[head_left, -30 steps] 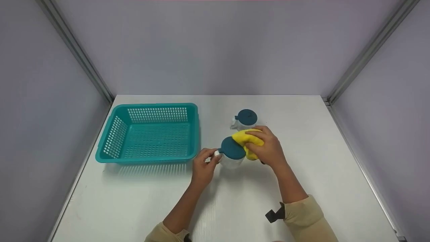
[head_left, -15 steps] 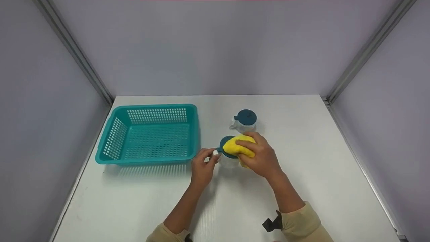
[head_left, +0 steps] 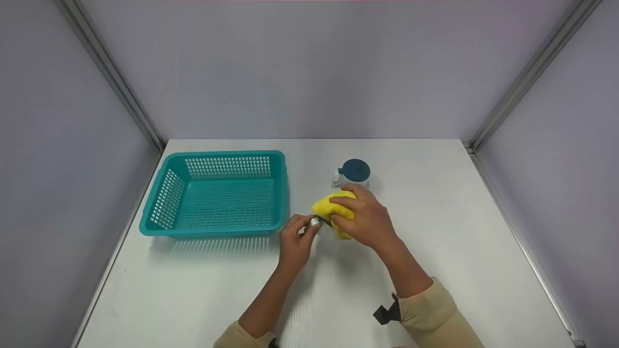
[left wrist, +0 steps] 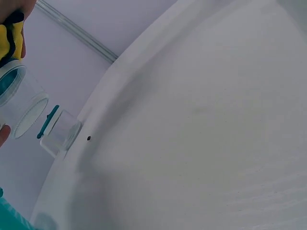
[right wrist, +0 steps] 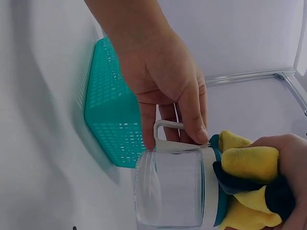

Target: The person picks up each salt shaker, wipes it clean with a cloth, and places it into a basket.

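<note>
Head view: I log the right hand pressing a yellow cloth on the lid of a clear jug standing on the white surface, fingers curled round the cloth. Left hand pinches the jug's handle. Second lidded jug just behind; teal basket to the left.

Left wrist view: clear jug and second jug seen from low down.

Right wrist view: left hand grips the handle; cloth on the lid.

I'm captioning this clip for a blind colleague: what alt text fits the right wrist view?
A left hand grips the handle of a clear cup with a teal lid, while a right hand presses a yellow cloth onto the lid. A teal perforated basket sits behind them on a white table.
</note>
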### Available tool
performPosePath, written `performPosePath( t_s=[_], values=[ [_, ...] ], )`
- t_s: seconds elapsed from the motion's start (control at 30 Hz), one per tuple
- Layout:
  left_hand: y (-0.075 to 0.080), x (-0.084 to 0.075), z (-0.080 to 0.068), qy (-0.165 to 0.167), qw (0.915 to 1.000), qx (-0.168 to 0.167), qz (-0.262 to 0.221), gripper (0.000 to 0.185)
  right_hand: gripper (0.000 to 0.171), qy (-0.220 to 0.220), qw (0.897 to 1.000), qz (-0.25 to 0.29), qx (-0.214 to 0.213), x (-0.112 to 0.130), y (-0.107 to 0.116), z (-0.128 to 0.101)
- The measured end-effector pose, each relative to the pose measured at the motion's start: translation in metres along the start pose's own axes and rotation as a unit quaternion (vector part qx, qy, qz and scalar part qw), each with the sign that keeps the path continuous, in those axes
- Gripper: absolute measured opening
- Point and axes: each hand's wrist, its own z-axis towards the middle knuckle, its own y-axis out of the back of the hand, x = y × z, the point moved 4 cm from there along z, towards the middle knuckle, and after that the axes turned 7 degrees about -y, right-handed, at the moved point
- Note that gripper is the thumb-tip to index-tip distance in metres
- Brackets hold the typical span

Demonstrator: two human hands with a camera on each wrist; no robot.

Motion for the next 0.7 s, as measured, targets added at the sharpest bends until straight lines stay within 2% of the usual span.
performPosePath(
  t_s=[0.13, 0.3, 0.43, 0.57, 0.7],
  values=[
    [0.001, 0.000, 0.000, 0.011, 0.9999, -0.004, -0.009, 0.017, 0.033, -0.021, 0.999, 0.024, 0.010, -0.004, -0.001, 0.009],
    [0.003, -0.001, -0.003, 0.052, 0.9985, -0.013, -0.014, 0.016, 0.034, -0.062, 0.995, 0.075, 0.005, -0.020, -0.004, 0.008],
    [0.008, -0.015, -0.002, 0.066, 0.9971, -0.021, -0.033, 0.017, 0.036, -0.076, 0.990, 0.115, -0.015, -0.033, -0.005, 0.005],
    [0.012, -0.024, 0.000, 0.067, 0.9959, -0.031, -0.052, 0.016, 0.036, -0.058, 0.987, 0.137, -0.058, -0.043, -0.005, 0.002],
    [0.013, -0.023, 0.001, 0.073, 0.9949, -0.037, -0.059, 0.016, 0.038, -0.014, 0.989, 0.104, -0.107, -0.046, -0.008, -0.005]
  ],
)
